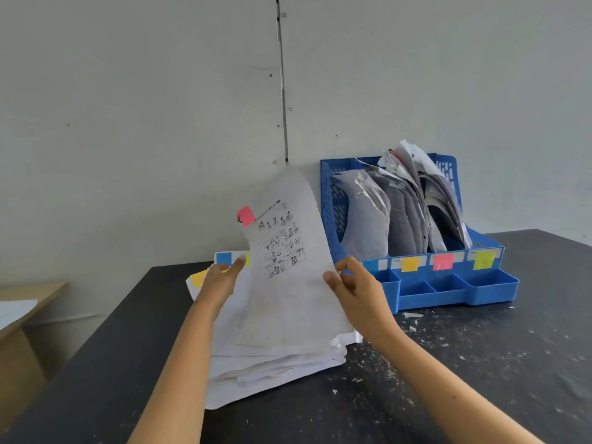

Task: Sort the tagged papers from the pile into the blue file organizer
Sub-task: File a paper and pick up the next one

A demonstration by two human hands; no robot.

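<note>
Two bare forearms reach in from the near edge over a dark table (pixel 480 363) flecked with scraps of torn paper. Between them lies the pile of papers (pixel 272 357), a loose, uneven stack with a blue tag (pixel 223 258) and a yellow tag (pixel 198 278) showing at its far left corner.

The right hand (pixel 358 290) pinches the right edge of a single sheet (pixel 288 283) between thumb and fingers, lifting it so that it curves upward above the pile. The sheet carries a grid of small black-and-white drawings and a pink tag (pixel 246 215) stuck to its upper left edge. The left hand (pixel 221 280) is at the sheet's left side, fingers extended and relaxed; whether it touches the sheet or the pile beneath cannot be told.

Just beyond the right hand stands the blue file organizer (pixel 333 203), against a pale wall (pixel 144 123). Four front labels are visible on it, from left to right: blue (pixel 371 265), yellow (pixel 410 263), pink (pixel 443 261) and green (pixel 483 259). Its upright compartments hold crumpled, leaning papers (pixel 400 206); exactly which slot each bundle occupies is hard to tell. Small open trays run along the organizer's front.

At the far left, a light wooden surface (pixel 19 299) holds one white sheet.
</note>
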